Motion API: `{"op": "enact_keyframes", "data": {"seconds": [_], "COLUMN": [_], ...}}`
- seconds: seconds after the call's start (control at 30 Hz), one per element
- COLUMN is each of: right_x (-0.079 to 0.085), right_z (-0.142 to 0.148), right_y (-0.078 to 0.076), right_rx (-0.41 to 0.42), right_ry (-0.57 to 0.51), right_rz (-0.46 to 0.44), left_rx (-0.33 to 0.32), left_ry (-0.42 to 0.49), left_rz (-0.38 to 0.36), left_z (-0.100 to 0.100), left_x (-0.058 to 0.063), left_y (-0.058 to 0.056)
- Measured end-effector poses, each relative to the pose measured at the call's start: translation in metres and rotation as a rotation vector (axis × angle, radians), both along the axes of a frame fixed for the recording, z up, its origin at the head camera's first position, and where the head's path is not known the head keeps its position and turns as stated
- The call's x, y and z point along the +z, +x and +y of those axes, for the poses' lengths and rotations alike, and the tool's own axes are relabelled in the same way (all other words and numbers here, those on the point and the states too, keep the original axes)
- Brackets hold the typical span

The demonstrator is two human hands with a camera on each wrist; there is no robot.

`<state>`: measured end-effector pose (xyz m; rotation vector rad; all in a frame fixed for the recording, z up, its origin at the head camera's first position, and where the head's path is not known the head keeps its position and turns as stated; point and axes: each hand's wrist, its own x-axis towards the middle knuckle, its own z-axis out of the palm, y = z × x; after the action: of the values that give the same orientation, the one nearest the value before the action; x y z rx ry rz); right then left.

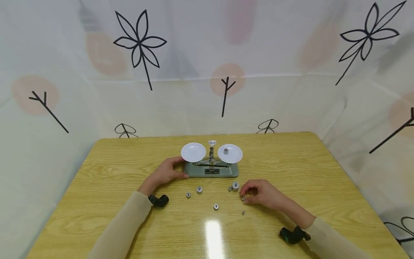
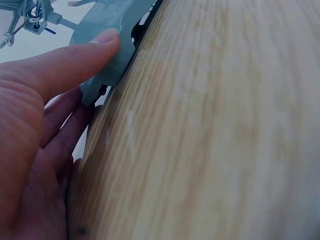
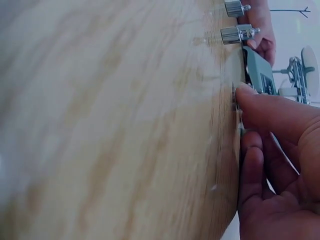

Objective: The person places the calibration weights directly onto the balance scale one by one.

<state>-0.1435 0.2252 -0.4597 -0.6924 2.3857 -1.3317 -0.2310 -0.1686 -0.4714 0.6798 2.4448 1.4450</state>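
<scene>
A grey-green balance scale with two white pans stands towards the far side of the table. My left hand grips the left end of its base; in the left wrist view the thumb lies along the front and the fingers reach behind. One metal weight sits on the right pan, while the left pan holds nothing. To the right, in front of the scale, my right hand pinches a small metal weight between thumb and fingers, low at the tabletop. The fingers partly cover it.
Several loose weights stand on the wooden table: a large one beside a small one, two to the left, one nearer the middle, and a tiny one below my right hand. Patterned cloth hangs behind.
</scene>
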Motion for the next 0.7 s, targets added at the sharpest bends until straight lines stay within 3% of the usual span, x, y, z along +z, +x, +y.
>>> {"op": "enact_keyframes", "data": {"seconds": [0.37, 0.7], "right_x": [0.0023, 0.0026], "right_z": [-0.0024, -0.0068], "right_y": [0.0028, -0.0005], "right_rx": [-0.004, 0.059], "right_ry": [0.049, 0.026], "right_rz": [0.024, 0.105], "left_rx": [-0.003, 0.013], "left_ry": [-0.005, -0.014], "left_rz": [0.007, -0.01], "left_z": [0.0008, 0.0002], "left_x": [-0.003, -0.0031], "left_y": [-0.0009, -0.0021]}}
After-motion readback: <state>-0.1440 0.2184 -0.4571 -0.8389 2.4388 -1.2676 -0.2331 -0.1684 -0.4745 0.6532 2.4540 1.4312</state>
